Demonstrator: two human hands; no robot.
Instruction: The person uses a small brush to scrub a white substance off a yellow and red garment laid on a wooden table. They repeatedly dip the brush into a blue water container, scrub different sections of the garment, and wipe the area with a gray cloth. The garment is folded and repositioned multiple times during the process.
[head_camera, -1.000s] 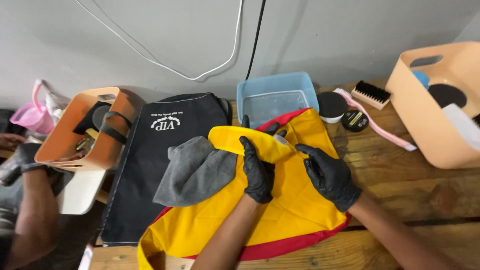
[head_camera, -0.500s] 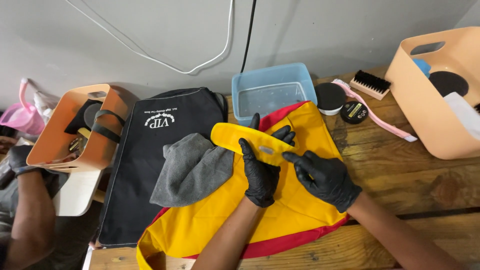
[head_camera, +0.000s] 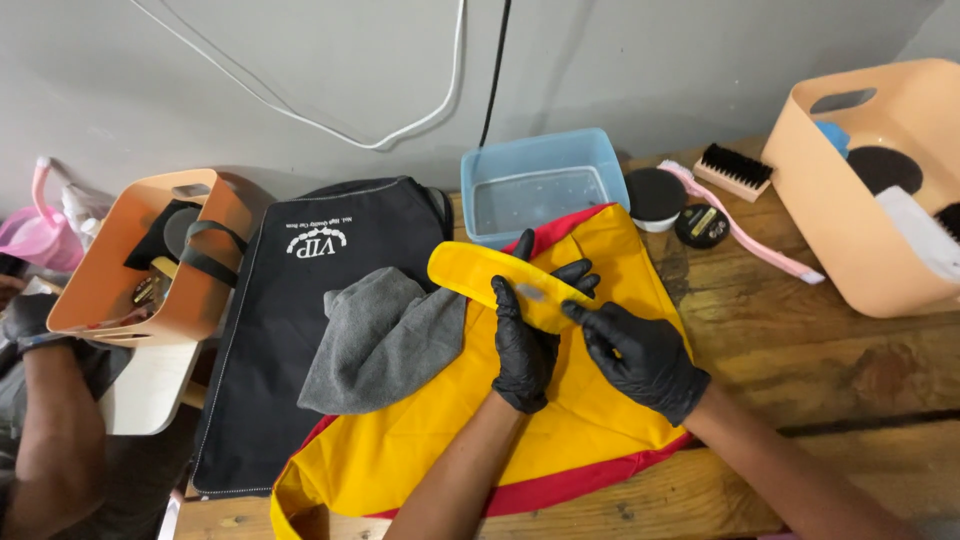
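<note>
Both my hands wear black gloves and work over a yellow cloth (head_camera: 590, 420) with a red edge spread on the wooden table. My left hand (head_camera: 527, 340) grips a long yellow insole (head_camera: 480, 272) from below, holding it just above the cloth. My right hand (head_camera: 640, 350) pinches the insole's near end with fingertips. A crumpled grey cloth (head_camera: 385, 340) lies just left of my left hand, partly on the yellow cloth.
A black bag (head_camera: 290, 330) lies at left, an orange basket (head_camera: 140, 270) beyond it, another person's gloved arm (head_camera: 45, 420) at far left. Behind: a blue plastic tub (head_camera: 545, 185), round tins (head_camera: 655, 195), a brush (head_camera: 735, 170), a pink strip. A large orange basket (head_camera: 860, 200) stands right.
The insole has been raised and turned so it stretches to the left, lifted off the yellow cloth. My right hand has moved in to its near end.
</note>
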